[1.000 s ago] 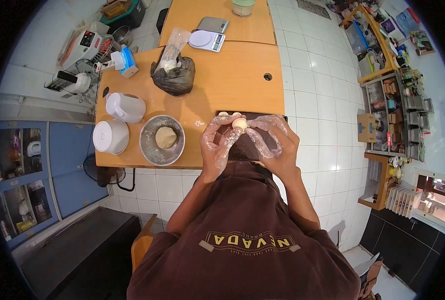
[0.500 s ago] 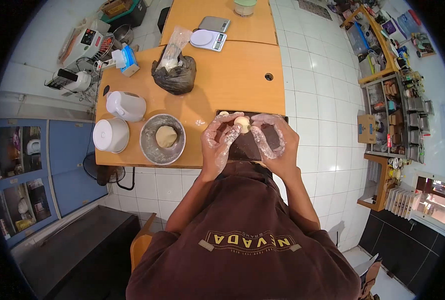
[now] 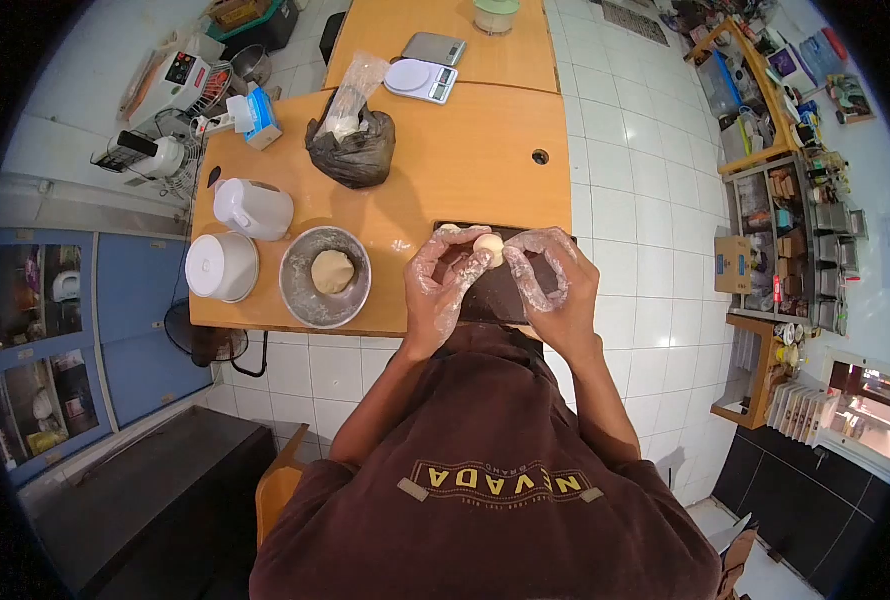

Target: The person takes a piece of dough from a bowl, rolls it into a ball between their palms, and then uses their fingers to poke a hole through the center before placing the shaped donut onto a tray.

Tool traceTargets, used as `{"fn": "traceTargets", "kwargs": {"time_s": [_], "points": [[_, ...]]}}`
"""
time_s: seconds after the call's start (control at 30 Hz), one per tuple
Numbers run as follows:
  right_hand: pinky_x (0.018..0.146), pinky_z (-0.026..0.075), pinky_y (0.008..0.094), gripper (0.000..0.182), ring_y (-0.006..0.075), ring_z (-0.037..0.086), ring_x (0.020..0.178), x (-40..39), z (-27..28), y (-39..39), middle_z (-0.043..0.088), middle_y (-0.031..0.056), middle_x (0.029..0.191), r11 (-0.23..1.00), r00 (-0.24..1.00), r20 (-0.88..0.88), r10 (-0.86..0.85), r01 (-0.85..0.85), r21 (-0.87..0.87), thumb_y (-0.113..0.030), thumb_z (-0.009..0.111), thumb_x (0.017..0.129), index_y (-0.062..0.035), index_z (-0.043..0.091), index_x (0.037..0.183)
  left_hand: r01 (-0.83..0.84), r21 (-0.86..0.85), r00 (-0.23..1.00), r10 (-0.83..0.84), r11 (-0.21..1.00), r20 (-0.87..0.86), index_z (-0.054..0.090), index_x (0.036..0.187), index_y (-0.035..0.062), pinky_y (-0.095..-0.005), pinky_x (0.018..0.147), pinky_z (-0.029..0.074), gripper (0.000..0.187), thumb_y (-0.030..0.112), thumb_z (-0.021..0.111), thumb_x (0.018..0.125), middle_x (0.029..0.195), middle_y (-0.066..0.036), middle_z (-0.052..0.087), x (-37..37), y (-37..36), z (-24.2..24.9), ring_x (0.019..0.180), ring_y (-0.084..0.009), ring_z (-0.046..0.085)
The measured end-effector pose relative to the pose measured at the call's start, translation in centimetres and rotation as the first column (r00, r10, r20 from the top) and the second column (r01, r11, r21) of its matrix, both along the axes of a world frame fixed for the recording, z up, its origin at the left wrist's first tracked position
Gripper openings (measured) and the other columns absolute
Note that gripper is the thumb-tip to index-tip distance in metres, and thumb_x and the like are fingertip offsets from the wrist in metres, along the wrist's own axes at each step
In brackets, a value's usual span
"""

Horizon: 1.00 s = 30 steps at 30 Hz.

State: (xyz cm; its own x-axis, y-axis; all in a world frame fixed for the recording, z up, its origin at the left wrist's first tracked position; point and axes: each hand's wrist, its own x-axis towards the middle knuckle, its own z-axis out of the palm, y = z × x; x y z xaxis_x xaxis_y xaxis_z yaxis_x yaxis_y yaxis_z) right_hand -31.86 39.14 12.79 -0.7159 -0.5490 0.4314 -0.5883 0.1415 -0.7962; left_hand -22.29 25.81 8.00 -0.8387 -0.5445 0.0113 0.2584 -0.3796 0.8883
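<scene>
A small pale dough ball [image 3: 488,247] is held up over a dark tray [image 3: 493,300] at the table's front edge. My left hand [image 3: 437,290], dusted with flour, grips it between thumb and fingers. From the other side, my right hand [image 3: 562,278] has its thumb and fingertips pinched together against the ball's edge, also floury. Part of another pale piece [image 3: 449,227] shows on the tray behind my left fingers. To the left stands a steel bowl [image 3: 363,290] with a larger lump of dough [image 3: 333,271] in it.
White lidded tub [image 3: 222,268] and white jug [image 3: 253,208] stand left of the bowl. Farther back on the wooden table [image 3: 485,150] are a black plastic bag [image 3: 353,150], a kitchen scale [image 3: 420,80] and a blue box [image 3: 262,118]. Shelving [image 3: 770,235] lines the right wall.
The dough ball has shifted slightly right and turned a little between my fingers. My right fingers and thumb have drawn closer together beside it. The view has moved slightly.
</scene>
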Motion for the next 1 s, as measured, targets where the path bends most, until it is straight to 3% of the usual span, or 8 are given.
{"fn": "traceTargets", "kwargs": {"time_s": [0.23,0.43,0.73,0.83,1.0], "points": [[0.077,0.057,0.0363,0.018,0.0297,0.072,0.084,0.02,0.34,-0.06,0.072,0.0154,0.097,0.999,0.998,0.062,0.023,-0.02,-0.04,0.005,0.078,0.085,0.0012,0.073,0.102,-0.007,0.004,1.0,0.007,1.0,-0.019,0.065,0.123,-0.0021,-0.0347,0.104,0.052,0.025,0.003,0.07,0.099,0.123,-0.012,0.071,-0.21,0.14,-0.7,0.114,-0.0172,0.066],[0.077,0.057,0.039,0.017,0.0324,0.071,0.085,-0.2,-0.14,0.06,0.071,0.0173,0.096,1.0,0.997,-0.073,-0.005,0.003,-0.019,0.005,0.077,0.085,0.0021,0.072,0.101,-0.006,0.022,1.0,0.006,1.0,-0.006,0.066,0.122,-0.0062,-0.0317,0.101,0.054,0.025,-0.002,0.07,0.097,0.119,-0.013,0.07,-0.36,0.17,-0.05,0.112,-0.0175,0.067],[0.077,0.057,0.0387,0.018,0.0324,0.071,0.086,0.35,0.34,-0.31,0.071,0.0169,0.095,0.999,0.999,0.039,-0.014,0.015,-0.036,0.006,0.078,0.084,0.0021,0.071,0.1,0.003,0.005,1.0,-0.003,1.0,-0.022,0.065,0.122,-0.0027,-0.0335,0.103,0.053,0.025,0.0,0.07,0.098,0.124,-0.013,0.071,-0.21,-0.03,-0.57,0.113,-0.017,0.067],[0.077,0.058,0.0384,0.019,0.0317,0.071,0.086,0.03,0.1,-0.09,0.071,0.0166,0.094,1.0,0.998,-0.056,0.007,-0.008,-0.011,0.006,0.078,0.084,0.0017,0.071,0.101,-0.001,0.007,0.999,0.001,1.0,-0.037,0.065,0.123,-0.0043,-0.0324,0.102,0.054,0.026,-0.003,0.07,0.097,0.121,-0.012,0.069,-0.21,0.01,-0.48,0.113,-0.0175,0.067],[0.077,0.058,0.0383,0.018,0.0315,0.072,0.086,0.21,-0.3,-0.09,0.071,0.0166,0.095,1.0,0.998,-0.066,-0.019,0.018,-0.017,0.007,0.077,0.084,0.0016,0.072,0.1,0.007,0.024,1.0,-0.006,1.0,-0.024,0.065,0.123,-0.0055,-0.0322,0.102,0.055,0.027,-0.004,0.071,0.096,0.119,-0.012,0.069,-0.16,-0.02,0.11,0.112,-0.018,0.068]]}}
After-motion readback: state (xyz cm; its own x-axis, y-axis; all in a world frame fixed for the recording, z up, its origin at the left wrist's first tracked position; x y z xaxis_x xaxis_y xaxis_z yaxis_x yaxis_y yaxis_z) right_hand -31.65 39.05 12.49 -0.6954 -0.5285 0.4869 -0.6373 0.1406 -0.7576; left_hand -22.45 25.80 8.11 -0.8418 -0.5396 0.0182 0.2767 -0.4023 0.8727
